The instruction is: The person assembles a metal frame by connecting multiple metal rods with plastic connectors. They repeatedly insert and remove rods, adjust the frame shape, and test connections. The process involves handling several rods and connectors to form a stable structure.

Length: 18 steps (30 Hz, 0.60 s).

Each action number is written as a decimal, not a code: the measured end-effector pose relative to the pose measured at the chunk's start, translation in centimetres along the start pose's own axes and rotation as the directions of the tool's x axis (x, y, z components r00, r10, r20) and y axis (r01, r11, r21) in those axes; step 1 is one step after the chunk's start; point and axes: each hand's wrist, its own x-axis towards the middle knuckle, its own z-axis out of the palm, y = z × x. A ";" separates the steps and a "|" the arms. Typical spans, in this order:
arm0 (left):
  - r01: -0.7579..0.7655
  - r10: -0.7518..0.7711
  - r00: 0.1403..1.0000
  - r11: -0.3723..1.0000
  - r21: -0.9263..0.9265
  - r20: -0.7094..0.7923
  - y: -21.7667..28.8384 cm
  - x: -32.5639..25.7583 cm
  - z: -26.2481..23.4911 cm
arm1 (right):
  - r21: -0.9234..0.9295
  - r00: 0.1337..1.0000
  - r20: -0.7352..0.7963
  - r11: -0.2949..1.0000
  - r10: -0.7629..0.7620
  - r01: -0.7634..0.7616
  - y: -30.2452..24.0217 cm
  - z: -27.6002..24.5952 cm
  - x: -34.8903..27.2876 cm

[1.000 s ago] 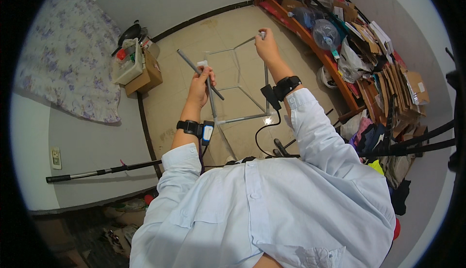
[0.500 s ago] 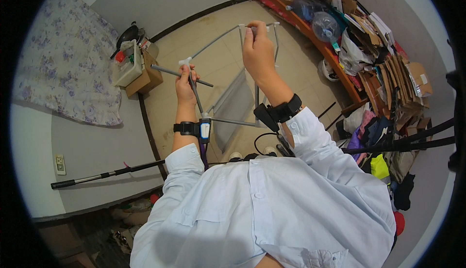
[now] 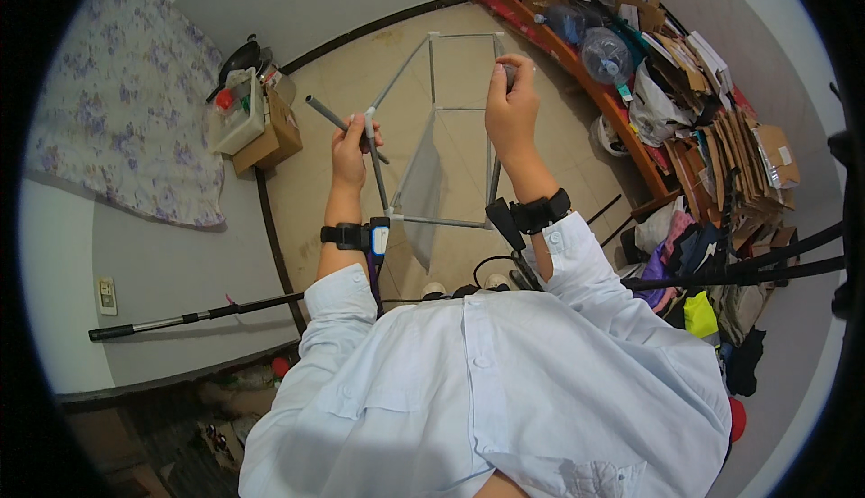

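Note:
A boxy frame of thin grey tubes [image 3: 403,72] with white corner connectors [image 3: 370,112] stands before me. A sheet of grey fabric [image 3: 420,196] hangs slantwise inside it. My left hand [image 3: 350,151] is closed just below the left corner connector, around the frame's upright. A loose grey tube [image 3: 324,111] sticks out on both sides of that same hand. On the other side, my right hand [image 3: 512,115] is closed near the far right corner, with a bit of grey tube [image 3: 511,74] showing between thumb and fingers. The palm hides the rest of that grip.
A cardboard box [image 3: 273,130] and a white bin [image 3: 248,133] stand at the left wall. A black pole [image 3: 198,318] juts in lower left. Along the right, a wooden rack [image 3: 631,146] holds flattened cardboard [image 3: 721,151], a clear bottle [image 3: 605,56] and clothes.
My right hand has moved right and nearer to me. The frame has turned, and its far top edge now shows left of that hand. My left hand has shifted slightly right; the loose tube slants more steeply.

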 end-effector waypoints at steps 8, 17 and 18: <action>0.036 -0.038 0.999 0.995 0.092 0.023 0.6 -0.5 -0.1 | 0.015 1.000 0.028 1.000 0.007 -0.007 0.0 -0.3 -0.1; 0.059 -0.065 0.990 0.997 0.054 0.123 0.3 -1.1 0.0 | -0.010 1.000 0.000 0.999 -0.031 0.031 0.5 -1.2 -1.0; 0.061 -0.067 0.990 0.997 0.053 0.128 0.3 -1.1 0.0 | -0.011 0.999 -0.005 0.999 -0.047 0.047 0.5 -1.2 -1.0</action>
